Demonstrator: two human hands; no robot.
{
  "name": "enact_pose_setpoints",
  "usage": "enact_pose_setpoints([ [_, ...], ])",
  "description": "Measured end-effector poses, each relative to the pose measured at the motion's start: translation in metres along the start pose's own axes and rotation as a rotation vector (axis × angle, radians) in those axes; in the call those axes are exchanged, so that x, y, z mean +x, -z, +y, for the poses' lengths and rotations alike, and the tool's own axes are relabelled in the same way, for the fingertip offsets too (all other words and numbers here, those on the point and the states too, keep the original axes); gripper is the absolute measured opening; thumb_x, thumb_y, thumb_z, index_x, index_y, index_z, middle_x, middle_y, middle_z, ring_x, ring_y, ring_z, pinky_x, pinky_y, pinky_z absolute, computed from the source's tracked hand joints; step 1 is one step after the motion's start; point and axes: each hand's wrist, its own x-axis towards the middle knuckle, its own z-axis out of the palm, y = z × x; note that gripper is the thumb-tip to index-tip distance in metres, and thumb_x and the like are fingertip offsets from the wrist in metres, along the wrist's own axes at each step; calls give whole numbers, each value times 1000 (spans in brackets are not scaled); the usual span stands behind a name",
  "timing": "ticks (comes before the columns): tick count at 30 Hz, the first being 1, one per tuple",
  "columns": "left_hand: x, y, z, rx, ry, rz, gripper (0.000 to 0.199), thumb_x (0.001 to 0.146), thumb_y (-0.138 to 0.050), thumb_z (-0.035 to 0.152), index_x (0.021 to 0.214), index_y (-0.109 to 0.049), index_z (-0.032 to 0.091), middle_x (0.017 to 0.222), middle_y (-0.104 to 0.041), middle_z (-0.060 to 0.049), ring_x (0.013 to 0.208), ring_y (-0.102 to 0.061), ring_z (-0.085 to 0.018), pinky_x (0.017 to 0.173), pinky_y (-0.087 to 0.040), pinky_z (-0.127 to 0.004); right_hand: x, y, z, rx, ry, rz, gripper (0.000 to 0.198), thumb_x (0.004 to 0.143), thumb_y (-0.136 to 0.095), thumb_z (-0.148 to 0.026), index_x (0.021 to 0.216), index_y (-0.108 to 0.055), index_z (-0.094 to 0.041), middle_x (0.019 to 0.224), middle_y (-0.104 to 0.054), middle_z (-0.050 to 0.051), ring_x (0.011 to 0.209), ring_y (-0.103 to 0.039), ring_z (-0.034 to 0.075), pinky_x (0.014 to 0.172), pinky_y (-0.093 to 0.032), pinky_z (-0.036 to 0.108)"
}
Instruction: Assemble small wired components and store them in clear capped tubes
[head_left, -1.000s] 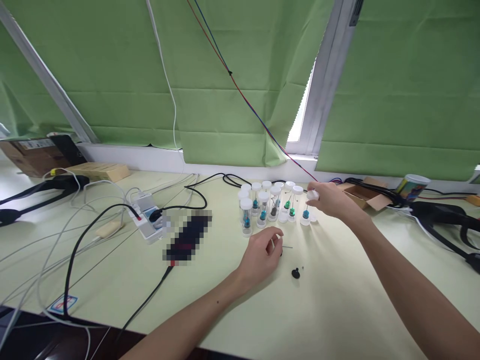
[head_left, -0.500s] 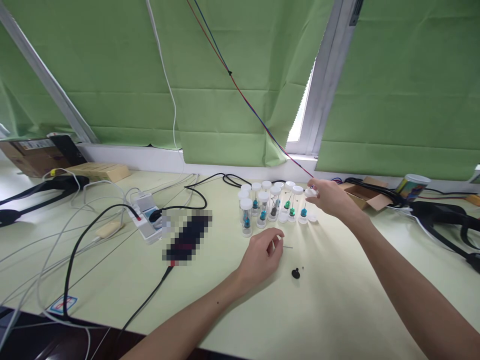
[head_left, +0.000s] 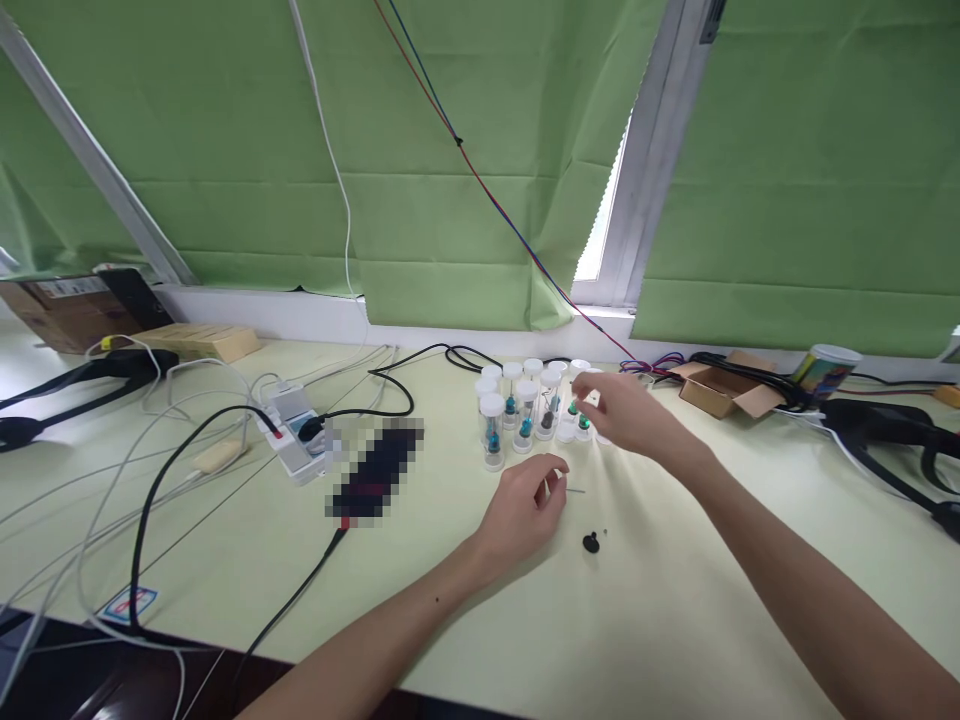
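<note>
My left hand (head_left: 527,507) rests on the table with its fingers curled together, and a thin metal rod (head_left: 576,491) sticks out past its fingertips. How far the rod reaches into the hand is hidden. Over the right end of a cluster of clear capped tubes (head_left: 492,430) hovers my right hand (head_left: 626,412), thumb and fingers apart. It covers the rightmost tubes in part. Inside the tubes stand needle-like pieces with blue, green or grey bases. A small black round part (head_left: 591,542) lies in front of the hands, with a tiny piece beside it.
Left of the tubes lie a pixelated dark device (head_left: 379,470) and a white power strip (head_left: 296,440) amid loose cables. At the back right are an open cardboard box (head_left: 724,395) and a can (head_left: 821,375). Black straps (head_left: 885,440) lie at the right.
My right hand has moved left, from the cap of the rightmost tube to above the green-based tubes, and its fingers look further apart. My left hand has stayed in place.
</note>
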Motion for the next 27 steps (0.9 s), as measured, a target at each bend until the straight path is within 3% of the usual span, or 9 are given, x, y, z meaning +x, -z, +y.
enact_pose_setpoints([
  [2,1,0,-1,13,1,1,19,88,-43,24,95,-60,19,75,-60,-1,56,-48,-10,54,-38,-23,2,-19,-1,-23,-46,-168,19,88,-46,-17,103,-58,-19,106,-65,9,87,-61,20,71,-41,27],
  [4,1,1,-1,25,-4,7,19,88,-43,23,94,-60,19,76,-61,-2,56,-48,-10,54,-38,-23,2,-36,2,-31,-71,-231,23,85,-48,-13,105,-58,-17,107,-64,12,95,-60,23,71,-40,27],
  [9,2,1,-3,39,-10,12,18,88,-43,22,94,-60,19,79,-63,-2,55,-48,-10,56,-39,-24,1,-59,5,-45,-103,-327,25,83,-52,-11,107,-55,-19,102,-63,12,89,-60,24,65,-37,27],
  [18,5,2,-8,89,56,76,18,88,-42,24,95,-58,20,74,-58,0,53,-44,-10,56,-37,-24,1,-67,7,-25,-107,-376,31,82,-45,-5,110,-51,-18,106,-60,14,100,-55,27,66,-37,28],
  [27,2,6,-16,279,194,-105,9,80,-47,19,75,-55,19,70,-58,-3,60,-51,-16,51,-28,-26,-1,-58,-2,49,-69,-432,24,78,-47,-4,95,-57,-17,103,-61,12,98,-55,25,66,-39,27],
])
